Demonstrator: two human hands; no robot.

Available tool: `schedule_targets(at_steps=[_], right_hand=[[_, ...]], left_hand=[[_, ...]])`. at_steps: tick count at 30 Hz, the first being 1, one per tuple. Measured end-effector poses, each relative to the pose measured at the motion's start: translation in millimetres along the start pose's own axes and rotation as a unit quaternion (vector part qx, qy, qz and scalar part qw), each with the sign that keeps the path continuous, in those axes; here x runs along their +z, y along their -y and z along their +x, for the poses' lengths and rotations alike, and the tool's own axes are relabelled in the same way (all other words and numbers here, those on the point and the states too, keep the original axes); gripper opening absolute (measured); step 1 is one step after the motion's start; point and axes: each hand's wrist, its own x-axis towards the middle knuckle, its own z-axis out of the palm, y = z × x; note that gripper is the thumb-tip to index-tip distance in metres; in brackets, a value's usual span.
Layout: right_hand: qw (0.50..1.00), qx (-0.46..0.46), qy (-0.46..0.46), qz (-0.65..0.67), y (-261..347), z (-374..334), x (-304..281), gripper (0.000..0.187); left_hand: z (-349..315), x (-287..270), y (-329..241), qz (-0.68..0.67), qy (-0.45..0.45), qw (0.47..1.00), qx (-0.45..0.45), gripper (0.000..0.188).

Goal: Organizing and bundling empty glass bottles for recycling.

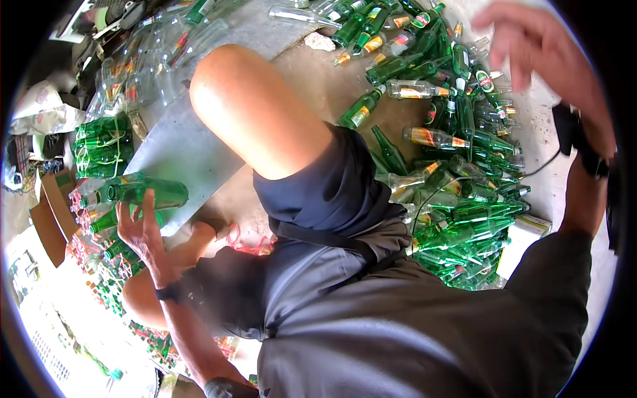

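Note:
My left hand (141, 232) is at the left, its fingers against a green glass bottle (159, 192) that lies on its side with its mouth to the left. More green bottles (119, 249) sit close below and beside that hand, partly hidden by it. At the upper right my right hand (534, 50) is raised, blurred, with fingers apart and nothing in them. Beneath it spreads a big heap of loose bottles (464, 132), mostly green, some colourless, many with labels.
A bundle of green bottles (103, 146) stands at the left, near a cardboard box (56, 215). Colourless bottles (152, 73) crowd the upper left by a grey board (159, 149). My bent knee (232, 86) rises between the board and the heap. A thin cable (541, 168) crosses the heap.

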Motion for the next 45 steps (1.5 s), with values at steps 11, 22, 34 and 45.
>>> schedule_targets(at_steps=[11,22,34,45], right_hand=[[0.961,0.078,-0.179,0.197,-125,80,105,0.023],[0.97,0.195,0.107,-0.102,-225,-22,350,0.023],[0.962,0.251,0.033,-0.107,-318,-13,385,0.025],[0.974,0.203,-0.017,-0.103,-329,102,439,0.028]], left_hand=[[0,-4,16,-0.015,-0.03,0.999,-0.019,0.039],[15,-2,14,0.017,-0.074,0.997,-0.029,0.04],[15,0,22,0.024,-0.094,0.994,-0.048,0.038],[16,-4,37,0.012,-0.106,0.991,-0.084,0.041]])
